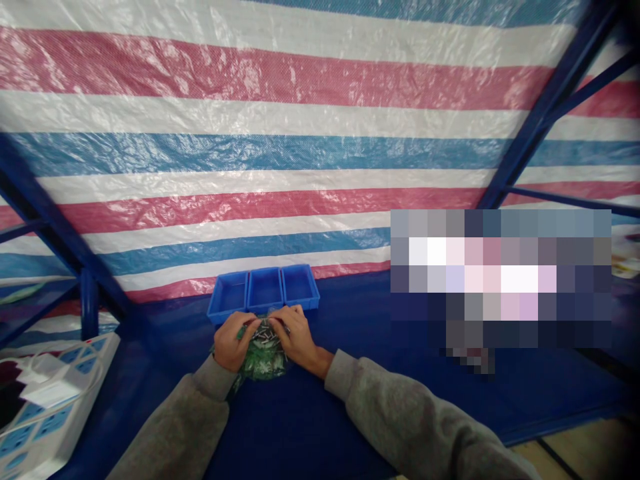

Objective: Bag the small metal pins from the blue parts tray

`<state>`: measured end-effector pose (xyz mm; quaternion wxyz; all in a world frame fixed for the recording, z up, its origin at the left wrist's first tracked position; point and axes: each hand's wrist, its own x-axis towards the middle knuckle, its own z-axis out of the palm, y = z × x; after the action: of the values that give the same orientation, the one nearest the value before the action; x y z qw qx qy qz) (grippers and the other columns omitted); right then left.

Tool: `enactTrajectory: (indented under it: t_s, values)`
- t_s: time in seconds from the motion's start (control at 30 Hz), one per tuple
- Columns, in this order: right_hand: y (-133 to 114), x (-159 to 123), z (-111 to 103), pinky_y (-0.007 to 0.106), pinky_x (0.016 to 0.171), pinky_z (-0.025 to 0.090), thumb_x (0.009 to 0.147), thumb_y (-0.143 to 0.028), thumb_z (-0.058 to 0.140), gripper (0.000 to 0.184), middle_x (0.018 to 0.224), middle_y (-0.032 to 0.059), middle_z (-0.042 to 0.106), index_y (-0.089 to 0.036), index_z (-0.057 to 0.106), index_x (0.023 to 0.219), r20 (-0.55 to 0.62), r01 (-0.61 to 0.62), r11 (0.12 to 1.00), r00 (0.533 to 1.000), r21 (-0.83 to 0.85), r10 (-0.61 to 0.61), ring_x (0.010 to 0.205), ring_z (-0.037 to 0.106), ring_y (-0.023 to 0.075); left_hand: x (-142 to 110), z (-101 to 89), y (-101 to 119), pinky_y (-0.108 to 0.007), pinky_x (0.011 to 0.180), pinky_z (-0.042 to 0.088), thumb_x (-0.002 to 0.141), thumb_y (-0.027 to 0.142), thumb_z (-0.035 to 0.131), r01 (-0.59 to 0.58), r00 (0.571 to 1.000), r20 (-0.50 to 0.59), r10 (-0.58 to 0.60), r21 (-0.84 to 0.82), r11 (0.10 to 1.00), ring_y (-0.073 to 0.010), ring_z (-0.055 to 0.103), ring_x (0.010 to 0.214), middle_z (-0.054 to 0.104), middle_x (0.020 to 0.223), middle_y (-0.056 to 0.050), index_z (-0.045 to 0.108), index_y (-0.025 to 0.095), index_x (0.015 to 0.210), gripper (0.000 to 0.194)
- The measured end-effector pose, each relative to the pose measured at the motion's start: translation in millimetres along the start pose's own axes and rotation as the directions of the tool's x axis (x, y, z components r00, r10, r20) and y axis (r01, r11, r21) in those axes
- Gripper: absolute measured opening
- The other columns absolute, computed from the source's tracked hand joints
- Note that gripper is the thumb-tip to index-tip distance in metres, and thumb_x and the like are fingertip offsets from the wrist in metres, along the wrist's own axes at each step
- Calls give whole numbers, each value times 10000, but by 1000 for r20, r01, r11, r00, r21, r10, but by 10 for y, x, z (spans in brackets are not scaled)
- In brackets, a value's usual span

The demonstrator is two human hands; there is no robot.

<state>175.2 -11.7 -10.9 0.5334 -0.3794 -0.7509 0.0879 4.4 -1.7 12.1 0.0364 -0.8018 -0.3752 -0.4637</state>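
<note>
A green, partly see-through plastic bag [264, 365] lies on the blue table, with several small silver metal pieces, like screws, [263, 335] showing in its upper part. My left hand [235, 340] is closed at the bag's left side, thumb and fingers pinched near its top edge. From the other side my right hand [297, 337] pinches close to the same edge, so the fingertips of both hands nearly meet. Whether a small piece is also between the fingertips is too small to tell. Just beyond the hands stand three joined blue trays [265, 289].
A white power strip [93, 393] with plugs and cables sits at the left edge. Blue metal frame bars [530, 143] rise on both sides, before a striped plastic sheet [280, 153]. A pixelated area covers the right side of the blue table [370, 340].
</note>
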Motion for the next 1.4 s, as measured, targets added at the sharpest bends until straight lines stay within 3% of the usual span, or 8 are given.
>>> enactTrajectory:
  t_s: [0.27, 0.53, 1.07, 1.27, 1.4]
  values:
    - [23, -5, 21, 309, 770, 333, 917, -231, 435, 160, 819, 25, 631, -193, 585, 875, -4, 6, 1000, 1000, -22, -6, 754, 543, 141, 0, 14, 11, -268, 749, 477, 837, 214, 533, -40, 999, -30, 39, -41, 998, -147, 601, 786, 648, 824, -53, 614, 154, 878, 109]
    - [13, -3, 12, 309, 769, 339, 912, -252, 455, 148, 848, 30, 640, -200, 590, 945, -11, 7, 1000, 1000, -11, -7, 771, 556, 145, -1, 8, 10, -274, 740, 479, 845, 207, 508, -24, 999, -36, 23, -36, 999, -150, 593, 763, 633, 789, -54, 598, 153, 821, 107]
    - [-3, 6, 5, 321, 774, 331, 918, -248, 442, 171, 833, 27, 637, -197, 600, 877, 19, 12, 1000, 1000, -23, -11, 789, 549, 145, 2, -3, 5, -290, 756, 481, 829, 205, 545, -51, 998, -29, 49, -55, 997, -154, 604, 772, 652, 795, -48, 625, 163, 836, 91]
    - [-12, 10, -9, 319, 783, 328, 929, -223, 405, 187, 883, 31, 641, -196, 590, 941, 39, -6, 1000, 999, -17, 6, 811, 552, 142, -15, -1, 32, -292, 802, 490, 845, 216, 517, 78, 992, -92, -90, -118, 990, -154, 627, 853, 668, 889, -54, 582, 159, 878, 93]
    - [-20, 7, -18, 318, 787, 327, 930, -214, 393, 194, 886, 31, 642, -196, 584, 951, 39, -18, 1000, 999, -17, 19, 812, 554, 144, -21, -4, 41, -278, 814, 487, 863, 242, 488, 155, 984, -62, -165, -136, 979, -149, 638, 871, 681, 902, -44, 574, 161, 868, 118]
